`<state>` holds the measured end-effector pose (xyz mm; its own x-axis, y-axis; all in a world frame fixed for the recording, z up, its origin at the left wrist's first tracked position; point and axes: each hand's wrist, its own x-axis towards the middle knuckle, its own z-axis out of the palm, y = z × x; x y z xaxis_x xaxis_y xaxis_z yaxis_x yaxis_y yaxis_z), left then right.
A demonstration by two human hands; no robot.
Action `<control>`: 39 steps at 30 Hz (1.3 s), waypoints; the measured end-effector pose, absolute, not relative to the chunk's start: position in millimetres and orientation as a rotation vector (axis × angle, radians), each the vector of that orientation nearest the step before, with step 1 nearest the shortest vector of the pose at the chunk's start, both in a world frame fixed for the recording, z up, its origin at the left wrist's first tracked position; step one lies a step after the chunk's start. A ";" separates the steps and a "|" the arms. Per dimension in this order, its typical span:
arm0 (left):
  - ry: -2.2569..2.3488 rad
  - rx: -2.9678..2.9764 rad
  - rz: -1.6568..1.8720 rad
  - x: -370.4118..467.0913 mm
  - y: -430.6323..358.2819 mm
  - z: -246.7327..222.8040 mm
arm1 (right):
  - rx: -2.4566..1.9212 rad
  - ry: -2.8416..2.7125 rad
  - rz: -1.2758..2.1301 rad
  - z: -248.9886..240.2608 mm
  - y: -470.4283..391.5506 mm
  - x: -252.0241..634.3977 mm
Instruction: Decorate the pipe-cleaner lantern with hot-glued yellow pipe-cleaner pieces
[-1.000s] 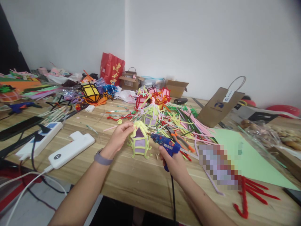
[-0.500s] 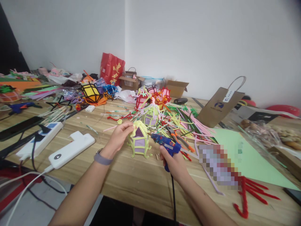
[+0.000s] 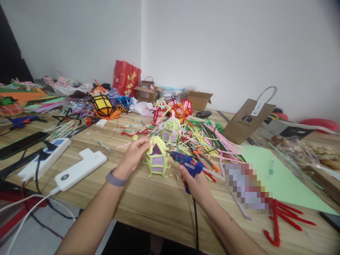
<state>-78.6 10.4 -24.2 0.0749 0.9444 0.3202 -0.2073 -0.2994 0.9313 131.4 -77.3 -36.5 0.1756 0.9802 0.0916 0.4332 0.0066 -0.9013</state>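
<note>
A small lantern [image 3: 157,161] with yellow-green fuzzy edging and purple panels stands upright on the wooden table. My left hand [image 3: 137,153] pinches the upper left of its yellow roof between thumb and fingertips. Wrapped around the handle of a blue hot glue gun [image 3: 187,163] is my right hand [image 3: 197,184]. The gun's nozzle points left and reaches the lantern's right upper edge; I cannot tell whether it touches. Just behind stands a similar green and purple lantern [image 3: 170,132] with a pale pink top.
Loose pipe cleaners [image 3: 212,134] and orange-handled pliers [image 3: 204,156] lie to the right, near a green sheet [image 3: 271,173] and a brown paper bag [image 3: 247,120]. On the left are a white power bank [image 3: 81,170], a power strip [image 3: 45,157] and another glue gun [image 3: 23,121].
The glue gun and my right hand have shifted very slightly left. My left hand keeps its pinch on the lantern, which stays in place.
</note>
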 end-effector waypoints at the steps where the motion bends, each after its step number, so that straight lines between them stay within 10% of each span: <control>1: 0.819 1.330 1.437 -78.5 10.5 -24.3 | -1.573 -1.384 0.806 -36.0 -77.5 131.2; 39: 0.887 1.206 1.543 -84.9 14.2 -20.3 | -1.468 -1.162 1.161 -31.6 -71.4 144.9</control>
